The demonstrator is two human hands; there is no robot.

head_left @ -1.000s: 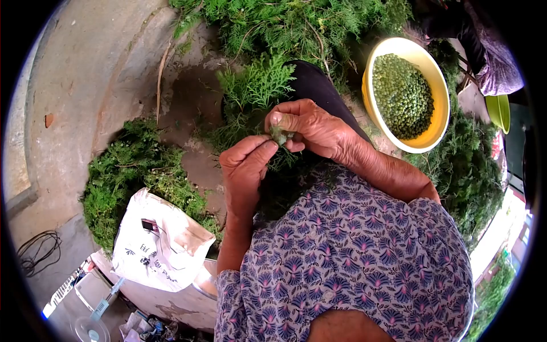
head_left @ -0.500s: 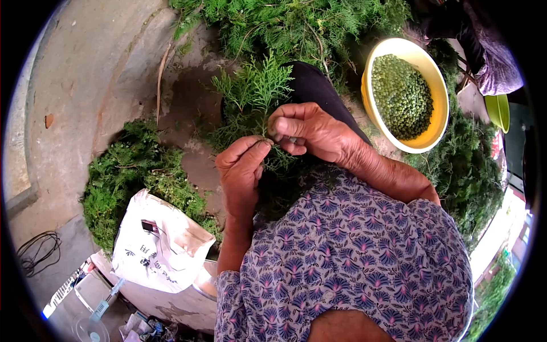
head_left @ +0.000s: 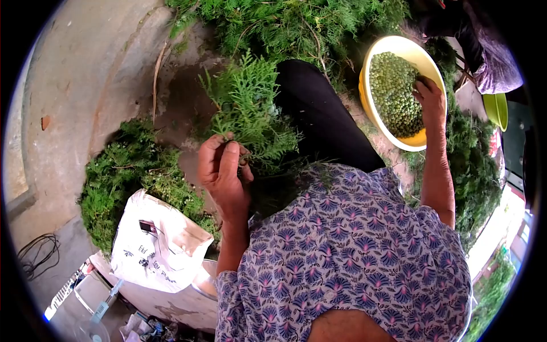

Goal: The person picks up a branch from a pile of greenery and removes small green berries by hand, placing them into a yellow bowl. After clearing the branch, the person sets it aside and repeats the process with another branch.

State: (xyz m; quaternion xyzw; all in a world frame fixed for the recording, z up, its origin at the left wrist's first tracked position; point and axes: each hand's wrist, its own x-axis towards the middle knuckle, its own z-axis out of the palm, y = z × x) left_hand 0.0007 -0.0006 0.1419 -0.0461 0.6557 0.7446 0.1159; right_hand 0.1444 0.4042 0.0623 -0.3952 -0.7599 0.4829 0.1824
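Observation:
My left hand pinches the stem end of a leafy evergreen sprig between thumb and fingers. The sprig's flat, scaly fronds stand up over my dark-trousered leg. Off to the right, my right hand reaches over the rim of a yellow bowl, fingers apart and tips low over the contents. Inside that bowl lies a heap of small round green berries, like cypress cones. Nothing shows in the right hand's fingers.
Cut evergreen branches are piled ahead, with more on the left and right. A white sack lies at lower left. Another person's patterned sleeve and a green container are at upper right.
My right hand has left the sprig and moved right, into the yellow bowl. My left hand has shifted slightly left and down, still holding the sprig.

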